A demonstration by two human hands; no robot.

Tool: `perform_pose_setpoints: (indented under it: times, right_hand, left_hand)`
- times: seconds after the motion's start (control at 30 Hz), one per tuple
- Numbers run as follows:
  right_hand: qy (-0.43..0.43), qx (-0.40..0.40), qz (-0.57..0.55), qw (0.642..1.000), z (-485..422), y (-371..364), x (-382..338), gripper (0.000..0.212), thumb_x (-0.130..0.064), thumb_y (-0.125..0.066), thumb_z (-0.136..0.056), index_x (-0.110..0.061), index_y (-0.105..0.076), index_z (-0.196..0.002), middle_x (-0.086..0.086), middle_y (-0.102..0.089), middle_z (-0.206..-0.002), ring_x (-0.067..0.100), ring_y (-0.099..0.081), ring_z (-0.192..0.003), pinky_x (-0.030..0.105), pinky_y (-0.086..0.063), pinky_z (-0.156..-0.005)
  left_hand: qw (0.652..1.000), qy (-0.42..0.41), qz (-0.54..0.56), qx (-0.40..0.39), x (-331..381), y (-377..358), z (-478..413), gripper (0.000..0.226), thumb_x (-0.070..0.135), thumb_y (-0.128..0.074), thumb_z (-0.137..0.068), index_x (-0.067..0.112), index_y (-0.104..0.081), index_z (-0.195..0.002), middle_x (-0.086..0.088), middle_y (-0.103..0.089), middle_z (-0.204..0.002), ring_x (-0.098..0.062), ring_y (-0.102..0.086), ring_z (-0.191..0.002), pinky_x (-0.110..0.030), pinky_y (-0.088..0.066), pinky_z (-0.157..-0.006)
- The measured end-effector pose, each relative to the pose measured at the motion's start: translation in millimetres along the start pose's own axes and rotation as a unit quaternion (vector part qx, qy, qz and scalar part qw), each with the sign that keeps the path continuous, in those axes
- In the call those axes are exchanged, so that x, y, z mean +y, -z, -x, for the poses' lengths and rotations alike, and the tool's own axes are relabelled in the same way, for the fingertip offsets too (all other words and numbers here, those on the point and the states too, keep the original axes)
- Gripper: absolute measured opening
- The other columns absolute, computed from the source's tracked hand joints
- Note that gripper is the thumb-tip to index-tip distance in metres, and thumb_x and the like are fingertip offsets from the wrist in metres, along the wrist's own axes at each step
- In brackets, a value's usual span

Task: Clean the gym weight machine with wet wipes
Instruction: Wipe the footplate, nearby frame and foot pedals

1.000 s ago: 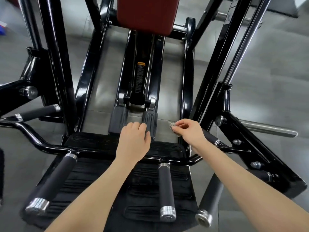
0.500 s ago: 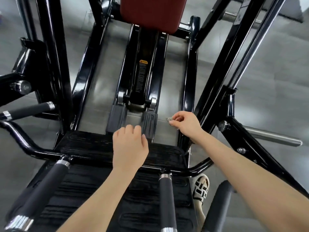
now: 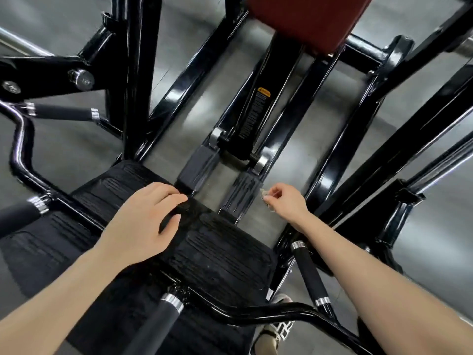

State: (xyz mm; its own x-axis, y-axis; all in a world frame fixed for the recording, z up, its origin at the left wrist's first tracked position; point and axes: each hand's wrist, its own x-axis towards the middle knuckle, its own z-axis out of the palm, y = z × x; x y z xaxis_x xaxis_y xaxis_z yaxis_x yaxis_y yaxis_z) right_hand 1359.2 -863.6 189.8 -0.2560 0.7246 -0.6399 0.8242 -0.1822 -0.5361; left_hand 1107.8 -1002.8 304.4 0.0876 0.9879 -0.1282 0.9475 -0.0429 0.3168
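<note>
Floor (image 3: 76,149): smooth grey, large slabs or tiles, faint seams running diagonally. Soft pale glare patches lie on it, brightest between the black rails just below the red pad (image 3: 304,19). More grey floor well right of the pad, streaked with the same diffuse light. Left of the pad, upper corner, a pale strip (image 3: 23,47) crosses the floor; what it is cannot be told. No walls or windows in view. Edges of the view are motion-blurred.

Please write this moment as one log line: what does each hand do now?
left hand: flat on footplate, empty | right hand: pinches small wad beside right ribbed pad | phase: wiping
</note>
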Motion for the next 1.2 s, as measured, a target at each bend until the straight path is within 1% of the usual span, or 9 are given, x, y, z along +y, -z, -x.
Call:
perform_pose_setpoints:
  times: [0.23, 0.4, 0.57, 0.73, 0.83, 0.9, 1.0, 1.1, 1.2]
  right_hand:
    - [0.0, -0.007, -0.003, 1.0, -30, -13, 16, 0.014, -0.023, -0.064, -0.085, -0.026, -0.055, -0.075, -0.007, -0.062, -0.075, 0.016, -0.062, -0.079, 0.028, -0.047, -0.073]
    - [-0.003, -0.008, -0.008, 1.0, -38, -33, 23, 0.012, -0.024, -0.065, -0.084, -0.025, -0.056, -0.076, -0.002, -0.067, -0.082, 0.018, -0.063, -0.081, 0.033, -0.051, -0.076]
    - [0.0, 0.003, 0.004, 1.0, -43, -44, 22, 0.011, -0.024, -0.064, -0.085, -0.024, -0.057, -0.078, -0.003, -0.065, -0.081, 0.015, -0.061, -0.078, 0.027, -0.045, -0.066]
    - [-0.003, -0.005, 0.041, 0.999, -72, -68, 35, 0.009, -0.023, -0.062, -0.088, -0.021, -0.055, -0.085, -0.005, -0.061, -0.081, 0.014, -0.057, -0.078, 0.024, -0.037, -0.06]
    - [-0.001, -0.015, 0.074, 0.997, -100, -83, 51, 0.008, -0.022, -0.06, -0.089, -0.021, -0.053, -0.087, -0.005, -0.059, -0.086, 0.016, -0.056, -0.084, 0.025, -0.036, -0.067]
    - [-0.002, -0.025, 0.084, 0.996, -121, -92, 63, 0.007, -0.021, -0.059, -0.089, -0.021, -0.052, -0.088, -0.003, -0.062, -0.089, 0.019, -0.06, -0.089, 0.028, -0.042, -0.073]
    - [0.009, -0.029, 0.091, 0.995, -155, -101, 78, 0.006, -0.017, -0.058, -0.087, -0.02, -0.053, -0.086, 0.002, -0.067, -0.093, 0.023, -0.063, -0.092, 0.03, -0.046, -0.079]
    - [-0.004, -0.006, 0.061, 0.998, -187, -103, 92, 0.007, -0.013, -0.056, -0.087, -0.02, -0.053, -0.085, -0.002, -0.063, -0.086, 0.02, -0.06, -0.087, 0.025, -0.041, -0.072]
    - [-0.011, 0.014, 0.049, 0.999, -211, -106, 105, 0.007, -0.012, -0.056, -0.087, -0.018, -0.057, -0.09, -0.005, -0.06, -0.084, 0.018, -0.058, -0.086, 0.028, -0.045, -0.075]
  left_hand:
    - [1.0, -0.02, -0.011, -0.009, -3, -3, 0, 0.036, 0.026, -0.044, -0.085, 0.01, -0.067, -0.108, -0.001, -0.062, -0.1, -0.017, -0.054, -0.095, -0.03, -0.046, -0.083]
    - [0.993, -0.037, -0.105, -0.045, 2, -14, -10, 0.036, 0.029, -0.041, -0.082, 0.017, -0.07, -0.1, -0.005, -0.064, -0.103, -0.027, -0.06, -0.094, -0.041, -0.052, -0.079]
    - [0.987, -0.055, -0.127, -0.083, 4, -39, -62, 0.038, 0.035, -0.036, -0.084, 0.017, -0.066, -0.098, -0.004, -0.062, -0.097, -0.026, -0.057, -0.086, -0.038, -0.049, -0.071]
    - [0.965, 0.051, -0.145, -0.213, -11, -100, -111, 0.035, 0.037, -0.038, -0.096, 0.017, -0.051, -0.122, -0.006, -0.054, -0.115, -0.026, -0.05, -0.106, -0.036, -0.042, -0.083]
    - [0.934, 0.033, -0.198, -0.296, -23, -138, -135, 0.04, 0.039, -0.038, -0.097, 0.018, -0.046, -0.129, -0.009, -0.05, -0.125, -0.028, -0.046, -0.115, -0.039, -0.041, -0.09]
    - [0.921, 0.05, -0.209, -0.325, -32, -162, -154, 0.042, 0.039, -0.038, -0.096, 0.019, -0.044, -0.132, -0.008, -0.048, -0.129, -0.028, -0.043, -0.119, -0.04, -0.04, -0.092]
    - [0.929, 0.133, -0.133, -0.319, -43, -199, -180, 0.04, 0.036, -0.041, -0.096, 0.02, -0.044, -0.132, -0.008, -0.048, -0.129, -0.029, -0.043, -0.119, -0.04, -0.042, -0.089]
    - [0.932, 0.22, -0.035, -0.285, -52, -237, -187, 0.039, 0.033, -0.045, -0.095, 0.02, -0.046, -0.132, -0.009, -0.049, -0.126, -0.031, -0.044, -0.118, -0.041, -0.043, -0.09]
    - [0.932, 0.256, -0.019, -0.255, -59, -268, -175, 0.04, 0.033, -0.047, -0.095, 0.019, -0.045, -0.132, -0.009, -0.047, -0.126, -0.031, -0.041, -0.119, -0.041, -0.041, -0.093]
